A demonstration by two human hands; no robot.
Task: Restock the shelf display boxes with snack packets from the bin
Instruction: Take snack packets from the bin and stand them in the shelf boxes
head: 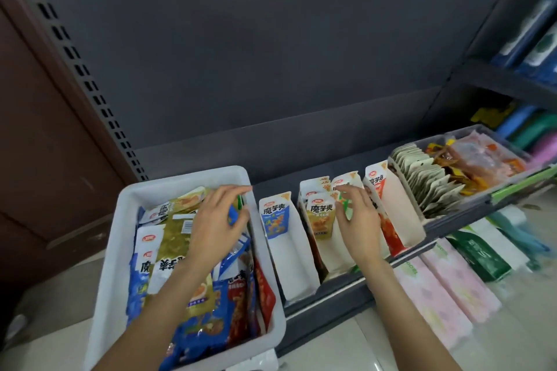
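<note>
A small shop: dark metal shelving (271, 69) fills the frame's middle, display boxes (289, 253) of snack packets at lower centre, wrapped goods (446, 286) lower right.

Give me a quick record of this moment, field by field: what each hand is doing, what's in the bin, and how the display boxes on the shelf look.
left hand: left hand over the bin, grip on a green-edged packet
right hand: right hand at the shelf boxes, grip on a green packet
bin: white bin holding blue, yellow-green and red snack packets
blue box: blue display box, interior looks mostly empty
yellow box: yellow display box, beside the right hand
red box: red display box, to the right of that hand
right of boxes: clear tray of sachets
</note>
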